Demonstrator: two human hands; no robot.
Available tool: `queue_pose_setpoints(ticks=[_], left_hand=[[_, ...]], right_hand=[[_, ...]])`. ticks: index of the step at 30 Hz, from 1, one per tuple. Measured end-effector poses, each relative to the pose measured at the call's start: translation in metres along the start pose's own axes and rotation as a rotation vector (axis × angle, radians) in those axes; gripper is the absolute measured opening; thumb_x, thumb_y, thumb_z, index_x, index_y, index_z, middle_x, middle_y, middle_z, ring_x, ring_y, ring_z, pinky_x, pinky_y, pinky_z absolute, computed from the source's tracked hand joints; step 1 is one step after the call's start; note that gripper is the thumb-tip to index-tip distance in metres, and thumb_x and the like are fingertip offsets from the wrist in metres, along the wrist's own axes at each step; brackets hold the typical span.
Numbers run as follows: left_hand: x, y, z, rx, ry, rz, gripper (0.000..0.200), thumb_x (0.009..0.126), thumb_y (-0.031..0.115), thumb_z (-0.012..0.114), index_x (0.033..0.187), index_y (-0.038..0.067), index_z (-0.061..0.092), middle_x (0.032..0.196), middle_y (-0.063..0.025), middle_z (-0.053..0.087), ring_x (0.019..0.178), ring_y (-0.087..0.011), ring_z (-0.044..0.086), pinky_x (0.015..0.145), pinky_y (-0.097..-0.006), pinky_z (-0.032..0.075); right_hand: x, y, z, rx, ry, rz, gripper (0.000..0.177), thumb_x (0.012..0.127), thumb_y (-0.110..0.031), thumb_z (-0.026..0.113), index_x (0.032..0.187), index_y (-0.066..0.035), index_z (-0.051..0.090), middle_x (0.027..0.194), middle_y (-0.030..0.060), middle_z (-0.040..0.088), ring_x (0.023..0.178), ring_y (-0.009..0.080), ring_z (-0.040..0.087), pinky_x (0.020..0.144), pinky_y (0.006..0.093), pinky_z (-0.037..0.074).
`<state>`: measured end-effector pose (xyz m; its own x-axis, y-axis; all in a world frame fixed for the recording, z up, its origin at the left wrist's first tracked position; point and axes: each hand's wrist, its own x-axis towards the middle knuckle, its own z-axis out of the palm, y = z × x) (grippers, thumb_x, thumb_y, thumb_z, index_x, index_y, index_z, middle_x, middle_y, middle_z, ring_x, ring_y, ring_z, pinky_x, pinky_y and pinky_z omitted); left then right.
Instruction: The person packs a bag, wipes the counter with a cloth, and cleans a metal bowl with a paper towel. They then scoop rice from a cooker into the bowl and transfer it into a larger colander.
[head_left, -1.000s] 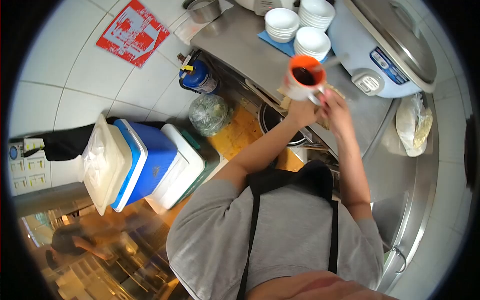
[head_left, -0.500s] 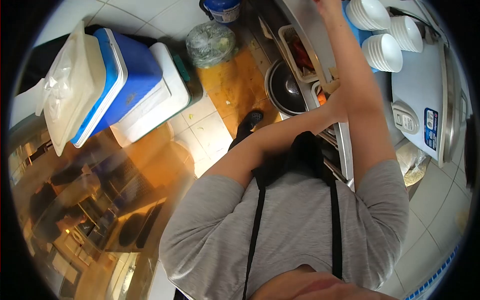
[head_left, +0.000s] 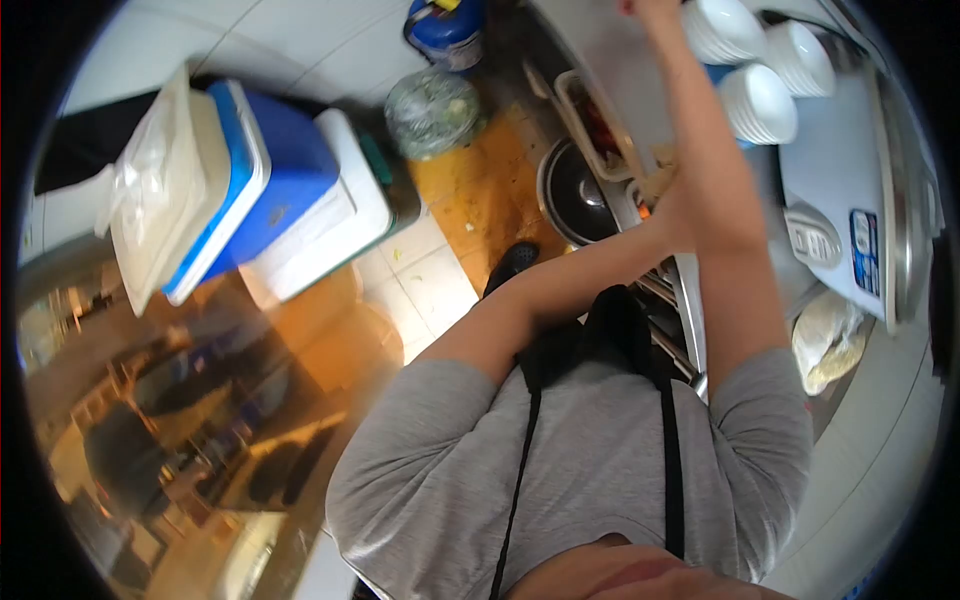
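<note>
My right hand point(head_left: 650, 8) reaches to the top edge of the view, beside stacked white bowls point(head_left: 716, 30). Only its wrist side shows, with a small red spot at the edge; its fingers are cut off. My left hand point(head_left: 676, 210) lies beneath my right forearm, which hides most of it, near a container with orange pieces point(head_left: 642, 208). What either hand holds, if anything, is hidden. A white tray with dark red food point(head_left: 600, 130) sits left of my arms, and a black round pan or lid point(head_left: 580, 195) is beside it.
More bowl stacks point(head_left: 760, 105) stand by a grey-white appliance lid point(head_left: 840, 200). A bag point(head_left: 828, 345) hangs below it. Left are a blue cooler point(head_left: 290, 150), a white box point(head_left: 330, 215), a plastic bag of greens point(head_left: 432, 112) and a blue canister point(head_left: 450, 35).
The view has shifted slightly, so the cooler, bag of greens and pan sit a little lower and farther right. Both arms keep nearly the same pose, with the right hand at the top edge.
</note>
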<state>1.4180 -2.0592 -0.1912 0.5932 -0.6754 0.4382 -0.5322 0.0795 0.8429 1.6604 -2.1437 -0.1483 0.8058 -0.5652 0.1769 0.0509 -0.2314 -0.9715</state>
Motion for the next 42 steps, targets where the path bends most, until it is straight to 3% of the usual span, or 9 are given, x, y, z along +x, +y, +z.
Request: queue_pose_setpoints(ticks=[2,5,13,17,21,27,31,37,42], left_hand=[[-0.005,0.0,-0.002,0.186,-0.06,0.087,0.062,0.077,0.04,0.056,0.128,0.008,0.044,0.136,-0.0154,0.035,0.129,-0.04,0.024,0.105,-0.0533,0.013],[-0.014,-0.002,0.023,0.454,-0.119,0.235,0.062,0.078,0.044,0.055,0.129,0.011,0.045,0.138,-0.014,0.036,0.13,-0.0414,0.022,0.104,-0.0573,0.013],[-0.03,0.057,0.063,0.237,-0.298,0.392,0.039,0.079,0.027,0.055,0.116,0.017,0.057,0.128,-0.0106,0.048,0.127,-0.0335,0.032,0.106,-0.0534,0.014],[-0.082,0.042,-0.015,0.12,-0.005,0.207,0.029,0.07,0.003,0.059,0.098,0.012,0.063,0.106,-0.0065,0.06,0.108,-0.0257,0.052,0.098,-0.0482,0.032],[-0.209,-0.036,-0.068,0.311,0.092,-0.193,0.025,0.073,-0.002,0.053,0.095,0.008,0.059,0.096,-0.0094,0.059,0.095,-0.0307,0.053,0.084,-0.0385,0.04],[-0.363,-0.113,-0.112,0.298,-0.175,-0.706,0.022,0.076,-0.004,0.049,0.095,0.003,0.057,0.085,-0.0122,0.061,0.086,-0.0304,0.058,0.075,-0.0379,0.047],[-0.414,-0.129,-0.13,0.189,-0.072,-0.933,0.018,0.08,0.001,0.051,0.096,0.004,0.059,0.085,-0.012,0.062,0.081,-0.0255,0.061,0.074,-0.0344,0.048],[-0.454,-0.126,-0.163,0.187,-0.09,-1.105,0.017,0.085,0.002,0.047,0.098,0.002,0.059,0.086,-0.0135,0.064,0.08,-0.021,0.064,0.072,-0.0313,0.05],[-0.443,-0.141,-0.155,0.149,-0.079,-1.09,0.018,0.085,0.005,0.048,0.099,0.002,0.059,0.085,-0.0136,0.065,0.082,-0.0225,0.064,0.072,-0.0321,0.05]], right_hand=[[-0.063,-0.028,-0.02,-0.401,0.064,-0.145,0.022,0.087,-0.012,0.049,0.108,-0.006,0.051,0.087,0.0125,0.058,0.073,0.021,0.058,0.06,0.0366,0.048],[-0.17,-0.094,-0.074,-0.462,-0.199,-0.247,0.03,0.087,-0.018,0.057,0.112,-0.004,0.054,0.089,0.0032,0.048,0.069,0.0083,0.051,0.059,0.0219,0.039],[-0.357,-0.14,-0.191,0.272,-0.47,-0.013,0.02,0.087,-0.017,0.057,0.085,0.003,0.062,0.077,0.0076,0.062,0.071,0.0139,0.056,0.065,0.0239,0.044],[-0.403,-0.06,-0.19,0.457,-0.67,0.378,0.027,0.086,-0.02,0.055,0.077,0.003,0.063,0.069,0.0091,0.062,0.07,0.0166,0.059,0.065,0.027,0.045],[-0.434,0.118,-0.114,-0.201,-0.653,0.885,0.033,0.083,-0.029,0.056,0.081,0.003,0.066,0.076,0.0126,0.064,0.072,0.0212,0.061,0.066,0.032,0.046],[-0.431,0.322,-0.045,-1.147,-0.771,0.499,0.09,0.069,-0.04,0.071,0.136,0.001,0.025,0.141,0.0187,0.024,0.131,0.0326,0.025,0.106,0.0472,0.023],[-0.412,0.369,-0.035,-1.192,-0.789,0.516,0.094,0.07,-0.034,0.071,0.139,-0.001,0.017,0.14,0.0201,0.028,0.13,0.0345,0.027,0.106,0.0525,0.021],[-0.435,0.427,-0.052,-1.311,-0.719,0.287,0.048,0.075,-0.016,0.064,0.117,-0.003,0.046,0.107,0.0147,0.054,0.103,0.0321,0.05,0.093,0.0436,0.038],[-0.426,0.336,-0.059,-1.162,-0.609,0.293,0.027,0.076,-0.011,0.063,0.1,-0.004,0.055,0.101,0.0138,0.057,0.098,0.0312,0.053,0.083,0.0406,0.044]])
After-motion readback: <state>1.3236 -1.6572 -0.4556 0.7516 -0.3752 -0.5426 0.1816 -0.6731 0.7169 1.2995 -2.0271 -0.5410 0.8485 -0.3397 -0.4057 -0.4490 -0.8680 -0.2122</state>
